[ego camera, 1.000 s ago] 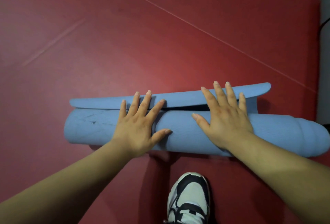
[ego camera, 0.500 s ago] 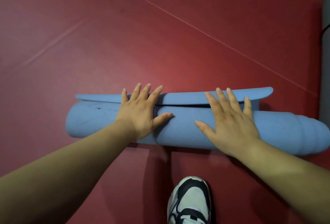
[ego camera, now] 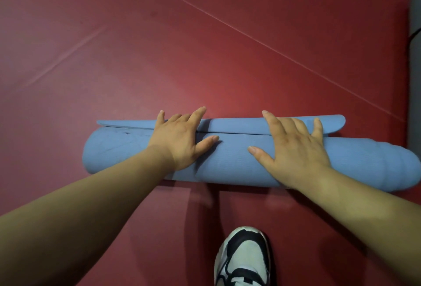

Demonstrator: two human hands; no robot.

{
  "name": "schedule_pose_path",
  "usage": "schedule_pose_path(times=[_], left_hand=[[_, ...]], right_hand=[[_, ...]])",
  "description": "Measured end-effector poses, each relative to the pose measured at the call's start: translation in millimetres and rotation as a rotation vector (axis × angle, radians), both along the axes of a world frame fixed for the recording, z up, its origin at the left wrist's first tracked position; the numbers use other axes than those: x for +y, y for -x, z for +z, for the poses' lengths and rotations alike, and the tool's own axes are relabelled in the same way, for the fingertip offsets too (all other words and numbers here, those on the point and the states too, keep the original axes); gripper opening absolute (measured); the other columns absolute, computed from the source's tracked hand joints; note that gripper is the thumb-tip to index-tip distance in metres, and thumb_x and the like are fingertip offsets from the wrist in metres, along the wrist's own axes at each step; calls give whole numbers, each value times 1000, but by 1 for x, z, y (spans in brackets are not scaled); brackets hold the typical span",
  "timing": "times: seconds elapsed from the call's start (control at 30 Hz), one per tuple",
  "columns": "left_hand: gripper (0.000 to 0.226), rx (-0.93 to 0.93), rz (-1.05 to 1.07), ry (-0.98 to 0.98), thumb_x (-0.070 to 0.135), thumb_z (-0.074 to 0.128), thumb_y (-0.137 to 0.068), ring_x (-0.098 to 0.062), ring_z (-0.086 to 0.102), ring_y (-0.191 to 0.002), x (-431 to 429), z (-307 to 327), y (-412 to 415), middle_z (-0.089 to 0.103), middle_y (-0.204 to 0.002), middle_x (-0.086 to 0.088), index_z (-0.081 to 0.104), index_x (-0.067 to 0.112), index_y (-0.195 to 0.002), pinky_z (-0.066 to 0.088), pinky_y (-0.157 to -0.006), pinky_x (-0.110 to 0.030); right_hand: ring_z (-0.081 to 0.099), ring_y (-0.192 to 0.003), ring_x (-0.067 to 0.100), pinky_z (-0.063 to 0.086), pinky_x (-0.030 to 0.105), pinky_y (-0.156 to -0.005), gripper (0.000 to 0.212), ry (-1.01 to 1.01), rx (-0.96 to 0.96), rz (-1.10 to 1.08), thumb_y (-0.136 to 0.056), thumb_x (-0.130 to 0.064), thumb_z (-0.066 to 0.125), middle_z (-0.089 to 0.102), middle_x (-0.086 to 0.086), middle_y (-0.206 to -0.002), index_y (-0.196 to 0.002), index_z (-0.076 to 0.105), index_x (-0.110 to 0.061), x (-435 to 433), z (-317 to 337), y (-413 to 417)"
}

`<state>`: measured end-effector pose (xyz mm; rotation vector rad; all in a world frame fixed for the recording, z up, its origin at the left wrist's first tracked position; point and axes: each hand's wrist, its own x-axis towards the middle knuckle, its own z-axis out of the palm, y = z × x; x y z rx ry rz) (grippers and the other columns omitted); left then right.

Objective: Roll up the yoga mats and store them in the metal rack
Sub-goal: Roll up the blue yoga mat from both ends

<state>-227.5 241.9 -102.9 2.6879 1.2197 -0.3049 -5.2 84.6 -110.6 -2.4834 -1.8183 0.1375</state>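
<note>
A blue yoga mat (ego camera: 234, 160) lies almost fully rolled across the red floor, with only a short loose flap left at its far side. Its right end is telescoped and uneven. My left hand (ego camera: 180, 139) rests on the left half of the roll, its fingers curled over the flap's far edge and its thumb on the near side. On the right half, my right hand (ego camera: 293, 149) presses down with its fingers spread over the flap. No metal rack is in view.
A dark grey rolled mat (ego camera: 415, 57) lies along the right edge, close to the blue roll's right end. My white and black shoe (ego camera: 243, 260) stands just behind the roll. Red floor (ego camera: 182, 46) with a thin seam line stretches ahead.
Both hands have pushed the roll forward, away from me. The loose flap has grown shorter, and the fingers now reach over its far edge.
</note>
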Motion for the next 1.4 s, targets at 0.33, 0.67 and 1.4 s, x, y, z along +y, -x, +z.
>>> schedule_pose_path(times=[0.33,0.67,1.4], left_hand=[[87,-178,-68,-271,80,23,-88,-32,57,-86,-8,-13,12,66,-95,-4,53,16,-139,40,-75,-43],[82,-249,-113,-349,83,21,-89,-31,49,-83,-37,-16,27,53,-96,-9,66,25,-126,38,-72,-42],[143,-903,1385,368,84,77,-43,-24,51,-131,-103,-6,89,33,-158,-3,-1,46,-157,43,-111,-50]], right_hand=[[39,-141,25,15,68,-118,132,390,145,84,-51,-107,25,44,-3,-154,-158,0,-35,24,29,-16],[44,-114,25,43,42,-99,105,323,51,98,-61,-95,50,48,-2,-119,-148,36,-38,-7,37,16],[53,-127,24,40,47,-103,79,352,270,167,-75,-89,36,55,-3,-137,-129,37,-31,34,26,75]])
